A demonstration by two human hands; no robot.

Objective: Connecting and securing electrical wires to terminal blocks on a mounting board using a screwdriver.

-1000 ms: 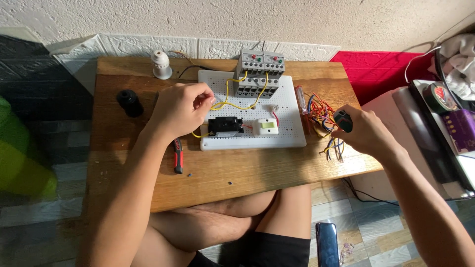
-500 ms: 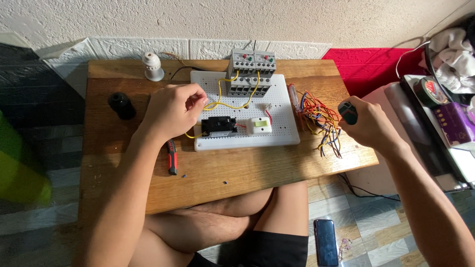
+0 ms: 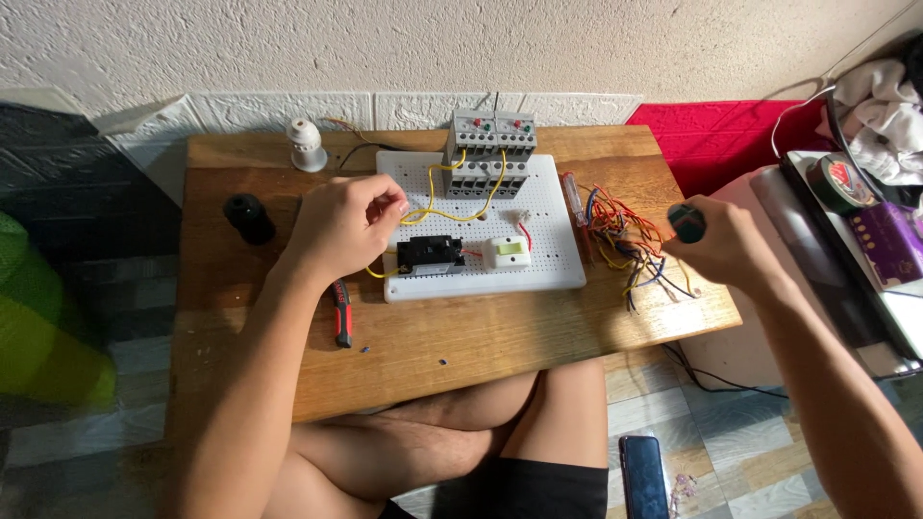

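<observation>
Left hand (image 3: 341, 223) sits mid-frame at the left edge of the white pegboard (image 3: 558, 269), fingers curled and pinched on a yellow wire (image 3: 435, 213) that loops up to the grey breakers (image 3: 488, 152) at top centre, probably to keep it steady near the black switch (image 3: 430, 255). Right hand (image 3: 719, 245), right of centre, is closed around a dark-handled screwdriver (image 3: 686, 222), held just above the loose wire bundle (image 3: 625, 245), so it's off the board. Red pliers (image 3: 341, 312) lie on the wooden table (image 3: 481, 336) under the left wrist. Bulb holder (image 3: 307, 146) is upper left.
</observation>
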